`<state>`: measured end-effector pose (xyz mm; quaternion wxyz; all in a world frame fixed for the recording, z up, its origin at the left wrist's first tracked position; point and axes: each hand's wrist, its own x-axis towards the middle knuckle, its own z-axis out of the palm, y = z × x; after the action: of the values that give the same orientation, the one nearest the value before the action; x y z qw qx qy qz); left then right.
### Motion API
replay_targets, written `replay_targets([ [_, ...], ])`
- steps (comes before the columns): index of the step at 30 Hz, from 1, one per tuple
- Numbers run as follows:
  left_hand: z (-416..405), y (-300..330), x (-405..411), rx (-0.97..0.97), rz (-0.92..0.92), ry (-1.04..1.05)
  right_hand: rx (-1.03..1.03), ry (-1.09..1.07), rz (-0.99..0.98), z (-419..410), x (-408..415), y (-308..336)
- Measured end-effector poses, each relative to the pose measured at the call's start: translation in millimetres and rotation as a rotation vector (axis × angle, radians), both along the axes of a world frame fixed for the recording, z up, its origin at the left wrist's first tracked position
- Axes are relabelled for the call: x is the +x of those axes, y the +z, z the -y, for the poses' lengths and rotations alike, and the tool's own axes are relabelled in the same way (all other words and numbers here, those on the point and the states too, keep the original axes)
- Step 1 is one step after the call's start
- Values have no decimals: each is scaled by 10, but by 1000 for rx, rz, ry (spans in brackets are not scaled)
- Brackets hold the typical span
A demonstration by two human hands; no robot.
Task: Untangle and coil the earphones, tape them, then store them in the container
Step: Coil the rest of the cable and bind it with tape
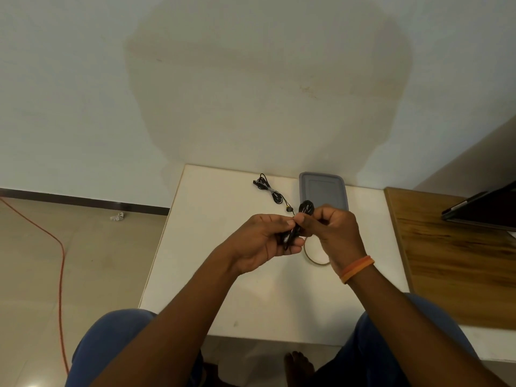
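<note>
Both hands hold a bundle of black earphones [305,208] above the white table [223,275]. My left hand [265,241] grips the lower part of the cable, fingers curled round it. My right hand [332,230] pinches the upper coiled loops, which stick out above its fingers. A second black earphone set [270,191] lies coiled on the table behind the hands, one earbud trailing toward them. The grey lidded container [324,191] sits at the table's far edge, just behind my right hand. A tape roll [314,259] lies under my right wrist, partly hidden.
A wooden tabletop [452,252] adjoins the white table on the right, with a dark laptop [485,210] on it. An orange cable [60,261] runs across the floor at the left. A wall stands right behind the table.
</note>
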<state>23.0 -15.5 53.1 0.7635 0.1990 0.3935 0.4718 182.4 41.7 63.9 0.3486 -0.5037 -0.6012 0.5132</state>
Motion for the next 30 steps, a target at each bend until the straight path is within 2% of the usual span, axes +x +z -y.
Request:
replay_targets([
  [6, -28, 5, -50, -65, 45, 94, -286, 72, -194, -6, -17, 8],
  [10, -24, -3, -52, -65, -8, 73, -297, 75, -239, -6, -30, -4],
  [15, -17, -35, -53, -89, -80, 23, -348, 75, -196, 11, -34, -94],
  [22, 15, -177, 83, -354, -169, 60, -639, -120, -196, 185, -140, -470],
  [26, -4, -220, 62, -468, -181, 187, -718, -87, -279, 189, -203, -487],
  [30, -34, -181, -2, -510, -408, 166, -657, -60, -203, 133, -371, -513],
])
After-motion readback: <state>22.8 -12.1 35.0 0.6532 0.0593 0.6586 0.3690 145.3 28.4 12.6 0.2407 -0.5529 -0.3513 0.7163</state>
